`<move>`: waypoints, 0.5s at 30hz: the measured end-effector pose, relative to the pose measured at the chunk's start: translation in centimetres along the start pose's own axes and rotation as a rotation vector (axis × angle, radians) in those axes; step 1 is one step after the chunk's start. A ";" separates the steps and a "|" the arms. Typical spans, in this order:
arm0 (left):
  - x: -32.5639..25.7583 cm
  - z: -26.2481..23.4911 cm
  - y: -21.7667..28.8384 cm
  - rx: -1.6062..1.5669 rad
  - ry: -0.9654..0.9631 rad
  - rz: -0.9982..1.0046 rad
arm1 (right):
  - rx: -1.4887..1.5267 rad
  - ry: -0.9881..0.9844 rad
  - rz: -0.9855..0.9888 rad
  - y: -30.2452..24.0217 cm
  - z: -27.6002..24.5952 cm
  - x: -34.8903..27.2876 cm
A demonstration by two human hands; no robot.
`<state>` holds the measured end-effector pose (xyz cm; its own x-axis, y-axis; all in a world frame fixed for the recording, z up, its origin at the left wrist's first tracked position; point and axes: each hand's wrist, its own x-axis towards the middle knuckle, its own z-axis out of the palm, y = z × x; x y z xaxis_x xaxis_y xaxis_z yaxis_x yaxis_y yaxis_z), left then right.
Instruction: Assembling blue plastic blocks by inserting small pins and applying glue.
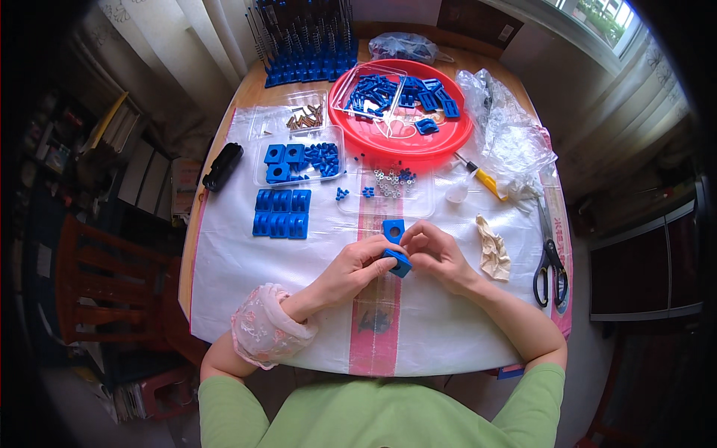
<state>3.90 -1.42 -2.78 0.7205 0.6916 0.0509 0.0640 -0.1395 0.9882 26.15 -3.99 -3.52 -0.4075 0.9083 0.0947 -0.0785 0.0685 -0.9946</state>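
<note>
My left hand (357, 263) grips a small blue plastic block (399, 265) between thumb and fingers, over the middle of the table. Curled in from the right, my right hand (439, 257) has its fingertips brought together at the block's upper edge. Whatever is between those fingertips is hidden or too small to name. Just beyond the hands lies a second blue block (393, 226) with a round hole in its face. Farther on, a shallow clear tray (423, 207) holds small metal nuts (388, 184) and tiny blue pieces.
A red basin (464, 138) holds many blue parts. Left of it are a clear box (261, 177) of blue blocks, brass-coloured screws (306, 118) and rows of blue parts (281, 214). To the right lie a yellow-handled screwdriver (489, 184), a cloth (493, 249) and black-handled scissors (550, 272).
</note>
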 end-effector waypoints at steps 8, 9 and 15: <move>-0.2 0.8 -0.1 -0.140 0.178 -0.110 | -0.001 0.148 0.004 0.1 0.6 0.1; -0.2 0.9 0.0 -0.181 0.178 -0.169 | -0.020 0.168 -0.019 0.2 0.7 0.0; -0.5 1.3 0.1 -0.041 0.173 -0.061 | -0.460 0.177 -0.138 -0.6 1.1 -0.3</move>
<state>4.45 -2.69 -2.85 0.5867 0.8097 0.0117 0.0731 -0.0673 0.9950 25.36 -4.77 -2.88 -0.2581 0.9313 0.2570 0.3039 0.3307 -0.8935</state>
